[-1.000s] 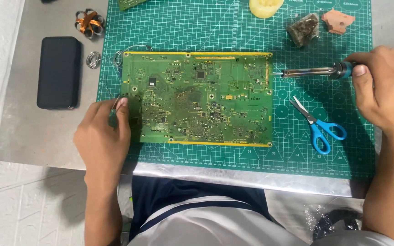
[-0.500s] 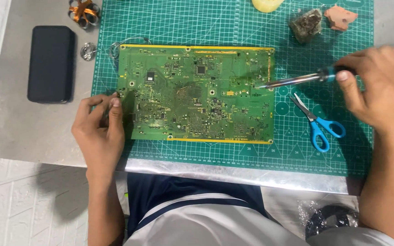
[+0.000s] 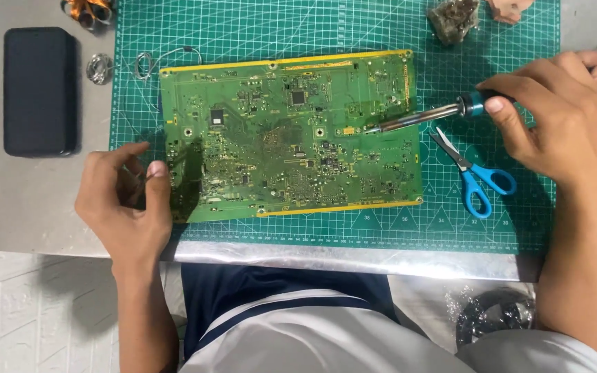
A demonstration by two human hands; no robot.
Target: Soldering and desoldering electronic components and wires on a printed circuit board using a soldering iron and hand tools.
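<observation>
Soldering iron (image 3: pixel 426 117) is pinched in right hand (image 3: pixel 561 128), axis pointing 8 o'clock onto circuit board (image 3: pixel 291 135); left hand (image 3: pixel 126 204) loosely curled at the board's 9 o'clock edge, contents unclear.

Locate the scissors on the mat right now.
In the head view, the blue-handled scissors lie on the green cutting mat, just right of the circuit board, below the soldering iron in the right hand.

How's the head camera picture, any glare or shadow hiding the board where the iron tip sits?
Head view: sharp and evenly lit; left hand throws a dark shadow over the circuit board left edge; soldering iron tip area unshadowed; mild glare only on the metal table edge.
</observation>
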